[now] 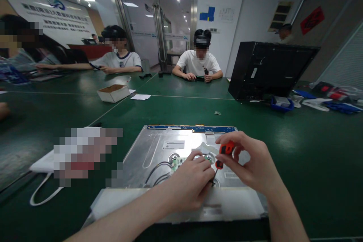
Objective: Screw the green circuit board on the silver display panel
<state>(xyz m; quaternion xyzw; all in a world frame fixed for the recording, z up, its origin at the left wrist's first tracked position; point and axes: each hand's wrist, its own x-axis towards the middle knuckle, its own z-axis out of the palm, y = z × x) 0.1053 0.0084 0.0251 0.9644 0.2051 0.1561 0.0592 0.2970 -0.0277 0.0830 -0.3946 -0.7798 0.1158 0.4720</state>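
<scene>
A screwdriver with a red and black handle is pinched between the thumb and fingers of my right hand. Its shaft slants down to the left, and the tip ends beside my left hand. That hand lies over the middle of a silver metal display panel, fingers curled, its thumb and whatever it grips hidden. Partly under my left fingers is a small green circuit board, with black cables running from its left side. Along the panel's far edge runs a blue circuit strip.
Left of the panel is a white object with a strap, partly pixelated. Farther off are an open white box, a paper, a large black casing and a blue tray. People sit around the green table.
</scene>
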